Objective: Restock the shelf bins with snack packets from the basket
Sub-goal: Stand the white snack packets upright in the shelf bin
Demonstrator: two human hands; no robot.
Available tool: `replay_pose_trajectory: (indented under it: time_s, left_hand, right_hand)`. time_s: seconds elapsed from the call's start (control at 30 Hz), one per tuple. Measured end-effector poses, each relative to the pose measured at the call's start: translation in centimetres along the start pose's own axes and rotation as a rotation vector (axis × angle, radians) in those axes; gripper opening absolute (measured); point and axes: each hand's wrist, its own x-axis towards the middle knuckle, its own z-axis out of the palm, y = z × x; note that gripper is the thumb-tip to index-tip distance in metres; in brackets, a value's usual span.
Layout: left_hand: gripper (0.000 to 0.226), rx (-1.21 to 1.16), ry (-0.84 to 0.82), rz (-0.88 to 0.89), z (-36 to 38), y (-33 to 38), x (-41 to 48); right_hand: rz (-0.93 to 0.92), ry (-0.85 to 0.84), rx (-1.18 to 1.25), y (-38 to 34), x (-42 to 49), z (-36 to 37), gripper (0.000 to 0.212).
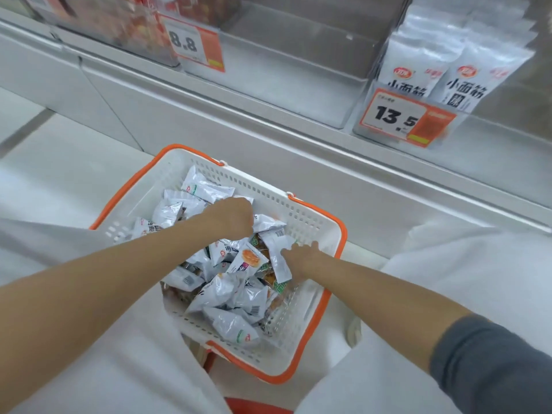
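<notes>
A shop aisle with a pale floor and a long white shelf [268, 124] running across the top of the view. On the shelf stand clear bins. The middle bin [298, 64] looks empty. The right bin [385, 135] holds large silver bags [448, 70]. A left bin [119, 25] holds something reddish, too blurred to name. Orange price tags hang on the bin fronts, one reading 13.5 [400, 118] and one reading 8.8 [194, 43].

Below the shelf, between the person's knees, sits a white basket [334, 222] with an orange rim. It is well filled with a loose heap of small snack packets [227, 291], mostly silver-white.

Both hands are down in the heap. The left hand [236, 218] has its fingers curled into the pile. Whether that grip has closed on a packet is hidden under the hand, so I cannot tell. The right hand [301, 255] seems to pinch one white packet [279, 261] at its edge, thumb against it, with the packet tilted up from the pile.

No packet has left the basket, so the step in hand is likely picking.

The packets are slick and overlap one another. A pinch at one edge could slip on the way up, or drag a neighbour over the rim onto the floor. The heap also looks mixed, so a packet could land in the wrong bin if its print is not checked against the tag.
</notes>
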Motion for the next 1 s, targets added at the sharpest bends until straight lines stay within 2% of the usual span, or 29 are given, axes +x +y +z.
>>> replay_pose_trajectory:
  time_s: [0.07,0.13,0.23,0.33,0.53,0.63,0.67,0.73,0.77,0.83,0.9,1.0]
  left_hand:
    - [0.020,-0.009,-0.008,0.009,0.0,0.2,0.0]
    - [0.019,-0.040,-0.003,0.008,-0.3,0.1,0.1]
    - [0.020,-0.061,0.005,-0.001,-0.5,-0.1,0.3]
    - [0.020,-0.045,0.004,-0.009,-0.4,0.1,0.5]
    - [0.022,-0.032,-0.008,0.004,-0.4,0.4,0.8]
    - [0.028,-0.051,0.019,0.005,-1.0,0.7,0.9]
    - [0.036,-0.077,0.021,0.005,-1.2,0.8,0.9]
    - [0.059,-0.196,-0.014,0.026,-1.8,1.0,0.7]
    - [0.063,-0.320,-0.059,0.060,-2.0,1.3,0.5]
    - [0.047,-0.619,-0.166,0.171,-2.5,2.1,-0.2]
    - [0.028,-0.864,-0.206,0.251,-2.9,3.5,-1.2]
    - [0.018,-0.948,-0.104,0.336,-3.4,5.4,-1.8]
  right_hand:
    - [0.067,0.000,-0.006,-0.9,1.0,1.7,0.103]
    - [0.099,0.007,0.093,-1.6,1.9,3.0,0.114]
    - [0.096,0.080,0.153,-2.2,2.7,4.2,0.112]
    - [0.061,0.170,0.069,-2.3,2.4,4.3,0.108]
    - [-0.089,0.261,0.123,-1.8,0.2,1.0,0.064]
    - [-0.157,0.469,0.222,0.2,-2.9,-4.1,0.015]
    - [-0.187,0.493,0.278,1.0,-4.3,-6.1,0.010]
    - [-0.239,0.469,0.406,2.9,-7.3,-9.7,0.023]
    - [-0.258,0.485,0.502,3.9,-8.8,-11.0,0.029]
    - [-0.273,0.576,0.721,5.7,-11.5,-12.6,0.034]
    - [-0.275,0.649,0.919,7.2,-13.6,-13.5,0.031]
    - [-0.269,0.726,1.008,9.3,-16.1,-14.8,0.031]
